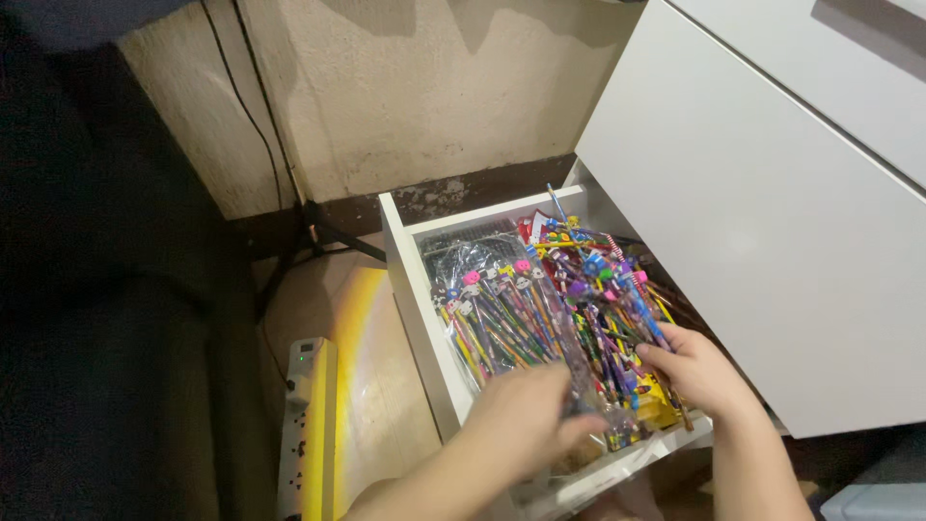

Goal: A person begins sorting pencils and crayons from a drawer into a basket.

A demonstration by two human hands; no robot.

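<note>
Cabinet: white unit (pixel 772 241) fills the right of the view; its front overhangs the back right of the open drawer.
Wall and floor: bare plaster wall (pixel 415 96) behind; black cable (pixel 256 125) runs down it; a dark stand leg (pixel 333 239) sits at the base.
Drawer: white drawer (pixel 410 299) pulled out, packed full.
Power strip: white strip (pixel 301 425) on the floor, left of the drawer, well apart from the hands.
Pencils: clear packs of bright pencils (pixel 540 309) with toy tops, lying lengthwise in the drawer.
Left hand: left hand (pixel 529 420) blurred, fingers curled over the near end of a clear pack; whether it has closed on the pack, cannot tell.
Right hand: right hand (pixel 699 371) fingers bent onto the loose pencils at the right side; grip cannot be judged.
Handling: best lifted pack by pack, from the near end; loose pencils tangle.
Obstruction: the cabinet front crowds the right hand.
</note>
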